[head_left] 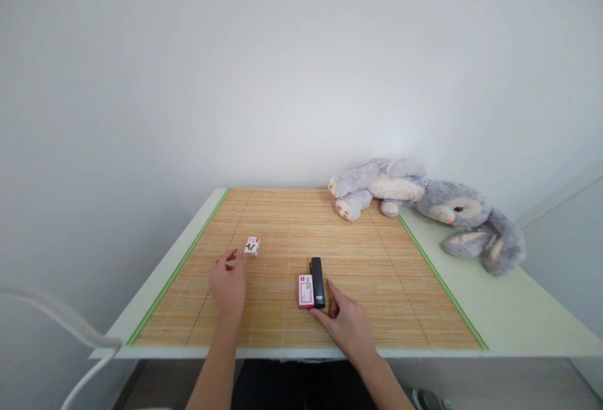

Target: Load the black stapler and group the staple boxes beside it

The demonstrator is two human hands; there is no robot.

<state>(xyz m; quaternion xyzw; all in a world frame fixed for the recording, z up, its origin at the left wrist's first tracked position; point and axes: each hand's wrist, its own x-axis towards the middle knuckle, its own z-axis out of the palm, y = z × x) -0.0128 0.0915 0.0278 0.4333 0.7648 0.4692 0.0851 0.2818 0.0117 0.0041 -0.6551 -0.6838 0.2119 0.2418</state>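
Observation:
My left hand hovers over the bamboo mat, fingers loosely curled and apart, holding nothing. Its fingertips are just short of a small white box with red and black print. My right hand rests on the mat with fingers spread, its fingertips touching the near end of a black stapler. A pink-and-white box lies flat against the stapler's left side.
A grey plush rabbit lies at the back right, partly on the mat and partly on the pale table. A white chair back curves in at the lower left. A plain wall stands behind.

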